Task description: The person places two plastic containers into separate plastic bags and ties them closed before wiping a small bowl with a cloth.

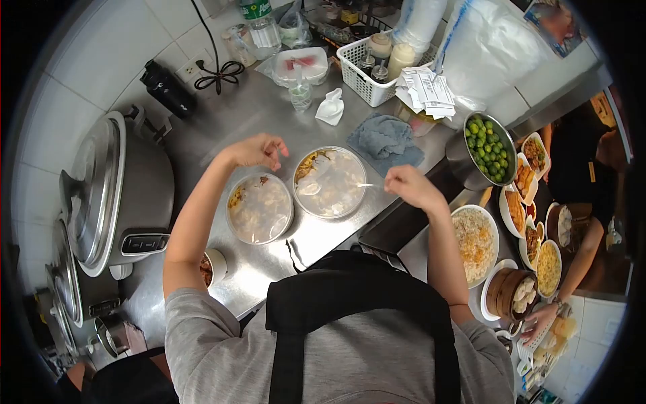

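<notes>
Two round takeout bowls with translucent lids stand side by side on the steel counter: the left bowl (pixel 260 209) and the right bowl (pixel 330 183). Pale and yellowish food shows through both lids. My left hand (pixel 259 149) hovers above the gap between them, fingers loosely bent and apart, with nothing in it. My right hand (pixel 412 185) is beside the right bowl, its fingers pinched together. A thin white strip (pixel 370 185) runs from the rim of that bowl to these fingertips. Close behind my right hand lies a crumpled blue-grey cloth (pixel 387 140).
Rice cookers (pixel 138 195) line the left side, and a cup of brown food (pixel 213 267) stands near my left elbow. A white basket (pixel 367 81) of bottles is at the back. A pot of green fruit (pixel 488 148) and filled dishes (pixel 474 242) are right, near another person's arm (pixel 584 259).
</notes>
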